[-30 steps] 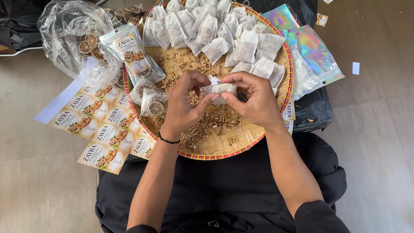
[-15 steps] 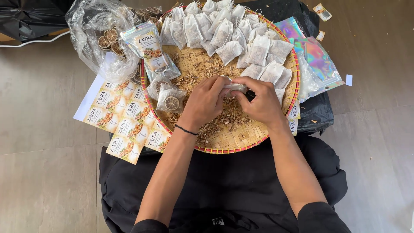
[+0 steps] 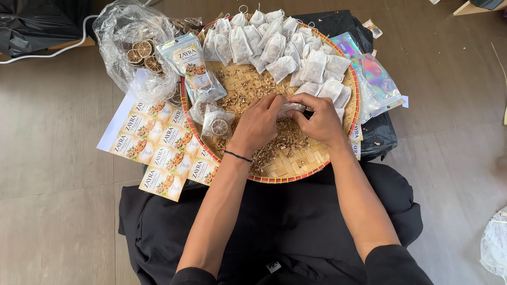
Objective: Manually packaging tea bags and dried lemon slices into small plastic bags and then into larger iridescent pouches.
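With the left hand [image 3: 260,122] and right hand [image 3: 319,119] both closed on a small white sachet [image 3: 292,108] above the tray [image 3: 274,177] centre, its mouth is best kept upward so nothing is spilled.

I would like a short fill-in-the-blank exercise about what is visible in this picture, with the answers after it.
1. Both hands hold one small white ___ between them.
2. The left hand and the right hand work above a round woven ___.
3. The clear plastic bag holds dried slices of ___ fruit.
4. The left wrist wears a thin ___ band.

Missing words: sachet; tray; citrus; black
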